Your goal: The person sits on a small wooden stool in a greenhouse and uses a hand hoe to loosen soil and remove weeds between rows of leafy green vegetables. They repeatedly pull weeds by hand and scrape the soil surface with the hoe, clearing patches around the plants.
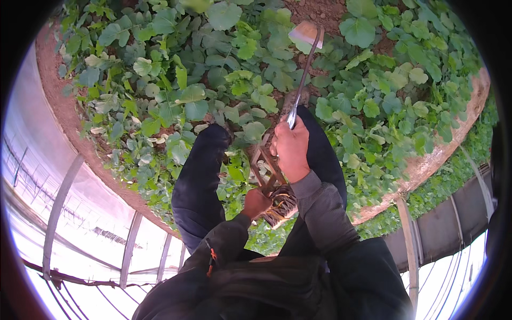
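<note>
My right hand (pixel 292 146) grips the handle of a small hoe (pixel 305 76) and holds it out ahead of me. The hoe has a thin, bent metal neck and a broad blade (pixel 307 33) that is over the leaves near the top of the view. Between my legs is a small wooden folding stool (pixel 280 204) with a woven strap seat, tilted, its crossed legs (pixel 267 164) pointing forward. My left hand (pixel 257 203) is closed on the stool where the legs meet the seat. The fingertips of that hand are partly hidden.
Dense leafy green plants (pixel 192 80) surround my legs, with brown soil (pixel 316 12) showing between them. A bare earth strip (pixel 424 168) runs along the right. Posts (pixel 130 248) and plastic sheeting (pixel 60 112) of a greenhouse stand at the left.
</note>
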The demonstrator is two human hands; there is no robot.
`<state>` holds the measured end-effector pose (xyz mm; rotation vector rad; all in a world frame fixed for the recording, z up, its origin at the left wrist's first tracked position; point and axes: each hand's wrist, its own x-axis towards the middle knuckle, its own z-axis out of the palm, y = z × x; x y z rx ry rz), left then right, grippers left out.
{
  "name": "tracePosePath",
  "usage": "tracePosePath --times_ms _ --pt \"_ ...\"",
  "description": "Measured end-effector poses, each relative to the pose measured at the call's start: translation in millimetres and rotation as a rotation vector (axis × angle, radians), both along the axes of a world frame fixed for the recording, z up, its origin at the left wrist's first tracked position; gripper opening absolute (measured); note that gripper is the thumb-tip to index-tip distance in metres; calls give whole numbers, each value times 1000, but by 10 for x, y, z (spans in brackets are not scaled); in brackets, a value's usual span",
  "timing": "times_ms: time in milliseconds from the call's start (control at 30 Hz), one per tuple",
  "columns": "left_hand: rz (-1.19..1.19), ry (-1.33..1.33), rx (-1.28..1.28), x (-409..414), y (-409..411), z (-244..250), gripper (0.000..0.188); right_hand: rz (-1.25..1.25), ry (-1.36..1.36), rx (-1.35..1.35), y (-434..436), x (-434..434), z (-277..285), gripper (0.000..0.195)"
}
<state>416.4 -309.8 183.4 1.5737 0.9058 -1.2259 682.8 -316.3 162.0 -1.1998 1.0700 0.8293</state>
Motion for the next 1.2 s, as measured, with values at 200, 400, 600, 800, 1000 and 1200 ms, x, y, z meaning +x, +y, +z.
tracePosePath --times_ms 200,400,600,800,1000,1200 --pt "188 49 12 204 306 635 35 151 -225 -58 -300 15 -275 11" --pt "434 2 87 296 479 1053 29 275 -298 -297 -524 200 -444 12" --pt "515 -278 83 554 777 1259 22 455 -449 -500 -822 458 -522 11" --pt "726 -214 -18 1193 1093 1713 15 403 -98 -91 -978 1081 -824 14" --pt "663 -292 39 1394 1245 1944 15 229 161 167 -1175 1285 -1450 19" --pt "586 -287 104 1456 1232 1961 17 16 267 239 -1490 785 -1557 20"
